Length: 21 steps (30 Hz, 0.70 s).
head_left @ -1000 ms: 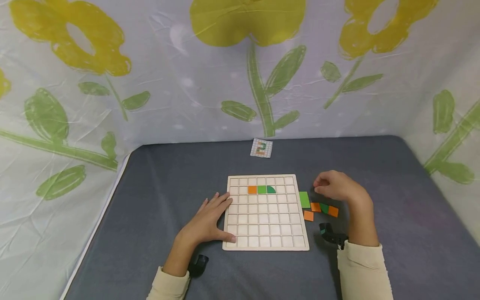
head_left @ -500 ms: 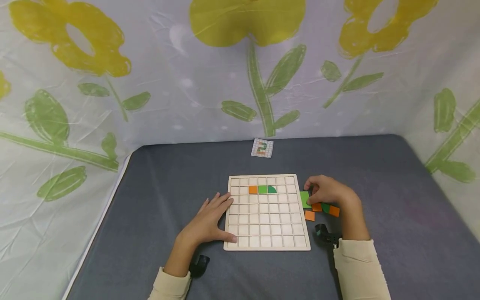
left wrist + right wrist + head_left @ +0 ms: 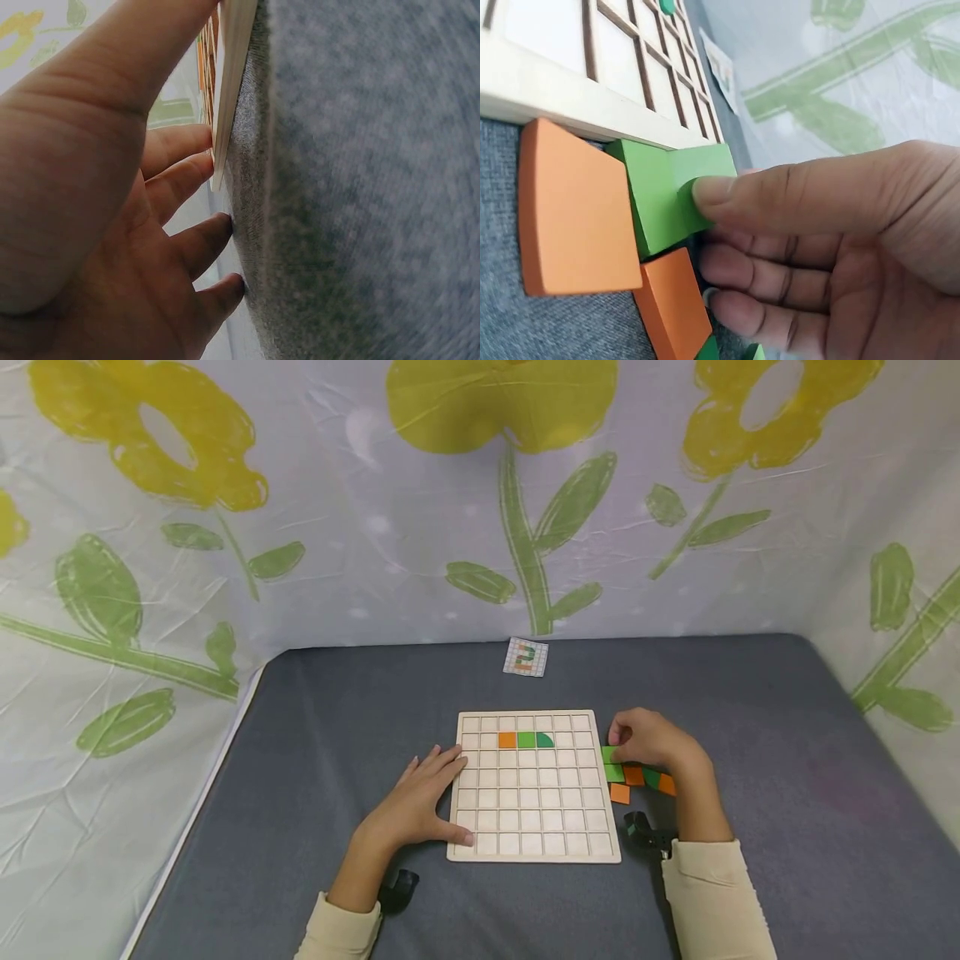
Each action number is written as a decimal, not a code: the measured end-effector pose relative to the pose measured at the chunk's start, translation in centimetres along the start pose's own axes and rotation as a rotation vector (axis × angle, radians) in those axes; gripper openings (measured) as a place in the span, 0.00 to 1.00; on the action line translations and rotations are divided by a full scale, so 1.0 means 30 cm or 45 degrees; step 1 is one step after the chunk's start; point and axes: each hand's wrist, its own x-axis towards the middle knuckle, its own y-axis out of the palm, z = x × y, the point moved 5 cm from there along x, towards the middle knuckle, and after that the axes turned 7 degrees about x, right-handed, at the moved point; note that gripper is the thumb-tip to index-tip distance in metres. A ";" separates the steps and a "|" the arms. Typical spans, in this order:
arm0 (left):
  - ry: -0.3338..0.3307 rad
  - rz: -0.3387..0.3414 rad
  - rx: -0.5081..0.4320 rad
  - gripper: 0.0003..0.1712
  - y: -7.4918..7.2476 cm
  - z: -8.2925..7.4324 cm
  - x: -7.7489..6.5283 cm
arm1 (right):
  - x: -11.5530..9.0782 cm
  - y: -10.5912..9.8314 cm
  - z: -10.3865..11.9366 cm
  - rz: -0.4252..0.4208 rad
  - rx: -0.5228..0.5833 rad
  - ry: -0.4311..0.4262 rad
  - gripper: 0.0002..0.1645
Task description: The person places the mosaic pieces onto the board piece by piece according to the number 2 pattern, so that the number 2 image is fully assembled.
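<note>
A wooden grid board (image 3: 525, 797) lies in front of me. My left hand (image 3: 412, 802) rests at its left side, fingers spread over the edge and thumb on the near left corner. On the board sit an orange square tile (image 3: 507, 740), a green square tile (image 3: 527, 740) and a dark green quarter-circle tile (image 3: 544, 740) in a row. Just right of the board, my right hand (image 3: 652, 739) pinches a light green square tile (image 3: 701, 160), thumb on its face; the index fingertip is hidden. Another light green tile (image 3: 649, 199) lies right against it.
Loose orange tiles (image 3: 619, 793) and a dark green tile (image 3: 650, 778) lie beside the board's right edge. A small pattern card (image 3: 526, 657) is at the back of the grey table, before a flower-printed cloth backdrop (image 3: 337, 527).
My right hand has come down and left onto the light green tiles. What looked like one green piece now shows as two squares. The left hand stays on the board.
</note>
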 end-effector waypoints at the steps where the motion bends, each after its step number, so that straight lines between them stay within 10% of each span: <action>1: -0.001 0.000 0.003 0.68 0.000 0.000 0.000 | 0.001 -0.003 -0.002 -0.002 0.006 -0.007 0.06; 21: -0.010 0.006 0.011 0.67 -0.009 -0.013 -0.003 | -0.010 -0.030 -0.024 -0.029 0.204 0.008 0.04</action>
